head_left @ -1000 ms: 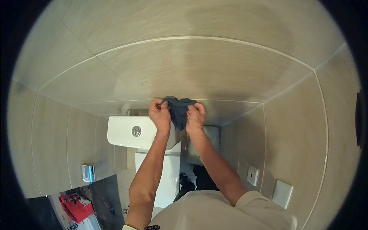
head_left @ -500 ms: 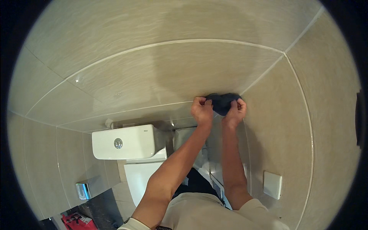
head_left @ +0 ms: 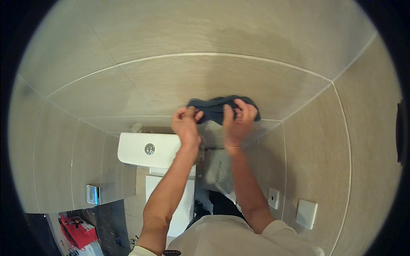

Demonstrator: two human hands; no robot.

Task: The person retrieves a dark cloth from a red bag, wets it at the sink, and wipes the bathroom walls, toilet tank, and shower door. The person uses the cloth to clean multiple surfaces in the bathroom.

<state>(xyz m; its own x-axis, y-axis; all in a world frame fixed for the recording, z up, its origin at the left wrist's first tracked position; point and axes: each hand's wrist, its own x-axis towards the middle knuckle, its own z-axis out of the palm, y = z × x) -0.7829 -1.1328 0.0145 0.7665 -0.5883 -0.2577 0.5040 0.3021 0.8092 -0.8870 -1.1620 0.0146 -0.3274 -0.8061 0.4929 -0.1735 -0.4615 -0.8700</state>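
Dark blue cloth (head_left: 213, 112) stretches from the left hand (head_left: 186, 126), which pinches one end, to the right hand (head_left: 237, 128), whose bent fingers grip the other. Beyond both hands rises a tiled wall (head_left: 179, 74); below and left of the left hand is a white toilet tank (head_left: 133, 150).

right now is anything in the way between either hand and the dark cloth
Nothing visible is: the left hand is at the left end of the dark cloth, and the right hand overlaps its right part. The toilet tank is off to the left, not between.
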